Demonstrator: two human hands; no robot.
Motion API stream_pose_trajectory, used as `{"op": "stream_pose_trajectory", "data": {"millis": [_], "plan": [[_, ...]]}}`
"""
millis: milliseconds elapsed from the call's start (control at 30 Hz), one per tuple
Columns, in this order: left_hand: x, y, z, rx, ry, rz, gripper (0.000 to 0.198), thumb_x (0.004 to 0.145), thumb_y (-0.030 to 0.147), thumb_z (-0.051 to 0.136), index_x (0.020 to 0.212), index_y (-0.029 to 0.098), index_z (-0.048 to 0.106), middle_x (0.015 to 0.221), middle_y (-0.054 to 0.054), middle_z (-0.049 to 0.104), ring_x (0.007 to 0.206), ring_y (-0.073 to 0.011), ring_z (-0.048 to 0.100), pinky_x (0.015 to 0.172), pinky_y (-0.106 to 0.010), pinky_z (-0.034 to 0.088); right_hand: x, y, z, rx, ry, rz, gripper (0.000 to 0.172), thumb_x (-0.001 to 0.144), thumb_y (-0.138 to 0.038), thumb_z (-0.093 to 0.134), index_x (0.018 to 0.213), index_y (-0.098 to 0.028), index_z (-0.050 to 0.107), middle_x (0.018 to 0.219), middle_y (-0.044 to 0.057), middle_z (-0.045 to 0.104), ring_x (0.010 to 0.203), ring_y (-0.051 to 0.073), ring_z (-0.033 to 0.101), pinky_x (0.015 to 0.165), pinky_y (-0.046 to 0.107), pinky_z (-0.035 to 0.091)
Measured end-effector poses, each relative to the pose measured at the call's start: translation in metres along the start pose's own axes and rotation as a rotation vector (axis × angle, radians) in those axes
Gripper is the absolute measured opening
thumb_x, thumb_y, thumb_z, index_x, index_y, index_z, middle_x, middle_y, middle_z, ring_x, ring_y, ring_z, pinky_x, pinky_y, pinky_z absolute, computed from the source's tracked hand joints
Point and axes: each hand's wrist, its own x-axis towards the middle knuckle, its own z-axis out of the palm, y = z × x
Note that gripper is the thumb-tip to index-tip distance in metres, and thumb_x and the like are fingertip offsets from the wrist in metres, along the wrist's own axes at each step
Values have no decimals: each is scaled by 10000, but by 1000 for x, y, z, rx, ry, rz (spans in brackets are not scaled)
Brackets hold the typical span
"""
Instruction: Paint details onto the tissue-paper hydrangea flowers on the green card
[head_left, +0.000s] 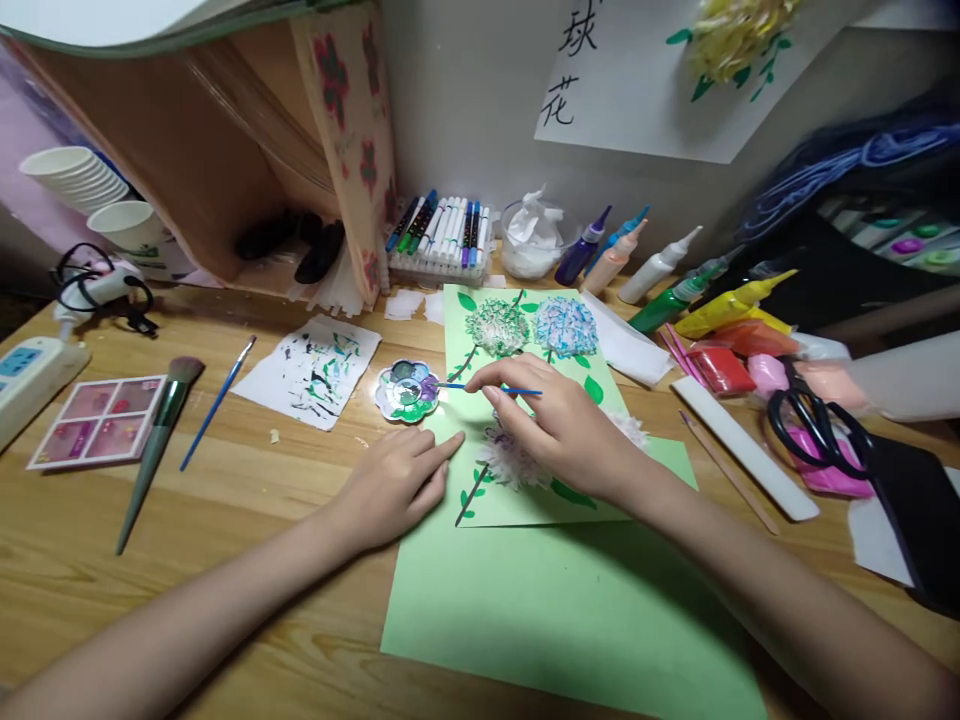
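My right hand pinches a thin blue paintbrush, its tip at the purple well of a flower-shaped paint palette. My left hand holds nothing; its index finger stretches onto the left edge of a light green painted sheet, the other fingers loosely bent. On that sheet are a green-and-white textured flower, a blue one, and a pale lilac flower partly hidden under my right hand. Painted green leaves and dark stems surround them. Beneath lies a second green sheet.
A paint-smeared tissue, another blue brush and a large makeup brush lie left. Behind stand markers, a plastic bowl of tissue and paint bottles. Black-handled scissors and clay packets sit right.
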Motion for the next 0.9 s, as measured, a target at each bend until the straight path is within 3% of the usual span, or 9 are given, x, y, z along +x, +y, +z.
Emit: {"op": "stream_pose_trajectory", "data": {"millis": [133, 333, 600, 900], "plan": [[-1, 0, 1, -4, -11, -9, 345, 922, 187, 407, 1209, 144, 594, 810, -64, 606, 791, -197, 557, 711, -328, 444, 4, -2, 5, -39, -27, -11, 193, 950, -226, 395, 961, -208, 586, 933, 56, 676, 898, 204, 585, 790, 332, 435], [-3, -1, 1, 7, 1, -6, 361, 924, 184, 401, 1237, 150, 579, 832, -67, 612, 788, -195, 559, 694, -327, 440, 0, -1, -3, -23, 57, -14, 195, 952, -234, 406, 969, -211, 599, 942, 50, 679, 900, 194, 597, 801, 332, 440], [-2, -2, 1, 4, 10, 11, 369, 935, 197, 391, 1247, 129, 575, 794, -61, 600, 757, -190, 547, 691, -328, 437, -31, 10, -48, -56, 359, 27, 196, 926, -230, 436, 844, -232, 615, 813, 26, 646, 775, 180, 603, 723, 329, 449], [-2, -4, 2, -6, 7, 26, 385, 941, 182, 391, 1289, 113, 540, 762, -50, 566, 738, -188, 519, 676, -331, 427, -55, 23, -50, -171, 323, 74, 187, 898, -177, 443, 783, -220, 585, 717, 2, 629, 671, 150, 586, 636, 288, 427]]}}
